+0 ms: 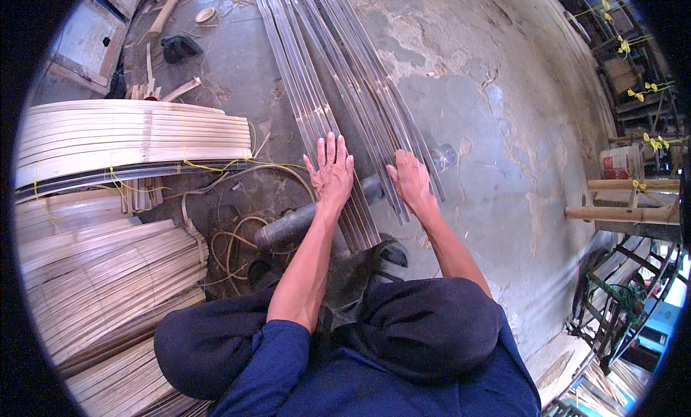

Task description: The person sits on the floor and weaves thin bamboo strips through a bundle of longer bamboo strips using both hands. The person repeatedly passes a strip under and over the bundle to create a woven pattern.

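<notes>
The left hand (333,178) lies palm down, fingers spread, flat on a row of thin strips (301,97), gripping nothing; the right hand (413,179) is loosely curled at the outer edge of a second row (362,93), and whether it pinches any strip cannot be told. Nearest, at six o'clock from the hands, are the person's bent knees in dark trousers (439,323). Both rows of strips cross a grey cylinder (288,226), their near ends just past it, and run out towards eleven o'clock. A coiled cord (234,244) lies beside the cylinder at eight o'clock.

The floor (497,237) is grey, smooth in places and worn into rough, pale patches, widest from one to four o'clock. At eight o'clock is a heap of pale slats (122,273); at nine, a neat stack of slats (144,129) with yellow ties. Farther off at three o'clock, pale poles (626,215) jut from the room's side beside a bucket (620,164). At two o'clock, cluttered shelving (630,79) carries yellow bows. Out at ten o'clock sit a black object (180,48) and a small round dish (206,15), near a pale panel (90,39).
</notes>
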Available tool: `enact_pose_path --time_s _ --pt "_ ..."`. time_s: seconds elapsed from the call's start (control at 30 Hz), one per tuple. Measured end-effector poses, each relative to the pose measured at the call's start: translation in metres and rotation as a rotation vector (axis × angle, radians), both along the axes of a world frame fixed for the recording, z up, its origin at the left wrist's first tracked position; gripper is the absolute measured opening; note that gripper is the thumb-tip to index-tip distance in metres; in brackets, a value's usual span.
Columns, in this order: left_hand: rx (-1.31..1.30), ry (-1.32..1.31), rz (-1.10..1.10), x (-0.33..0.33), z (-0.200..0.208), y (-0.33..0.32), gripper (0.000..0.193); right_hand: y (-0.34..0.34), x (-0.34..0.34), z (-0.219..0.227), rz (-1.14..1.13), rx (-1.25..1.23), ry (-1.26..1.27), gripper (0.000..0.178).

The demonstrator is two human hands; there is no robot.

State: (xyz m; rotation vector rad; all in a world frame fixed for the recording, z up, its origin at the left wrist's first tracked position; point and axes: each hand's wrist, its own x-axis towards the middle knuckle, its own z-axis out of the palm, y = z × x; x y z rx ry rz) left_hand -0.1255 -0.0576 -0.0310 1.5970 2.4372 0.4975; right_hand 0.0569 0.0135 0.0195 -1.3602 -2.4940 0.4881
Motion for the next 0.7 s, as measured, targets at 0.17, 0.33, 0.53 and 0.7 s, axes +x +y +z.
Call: enact_pose_path --time_s 0.17,0.33,0.53,0.7 --pt "-0.020 0.001 -0.004 0.000 0.002 0.000 0.056 0.009 -0.003 0.000 -0.091 -0.082 -0.068 0.022" --pt "-0.044 0.025 -0.011 0.001 0.005 -0.001 0.057 0.013 -0.002 0.011 -0.078 -0.152 0.175 0.021" --pt "-0.040 0.015 0.000 0.002 0.005 0.001 0.056 0.000 -0.011 0.004 -0.005 -0.175 0.112 0.018" --pt "-0.031 0.008 0.004 0.000 0.001 0.001 0.057 -0.011 -0.010 0.009 0.050 -0.087 0.078 0.028"
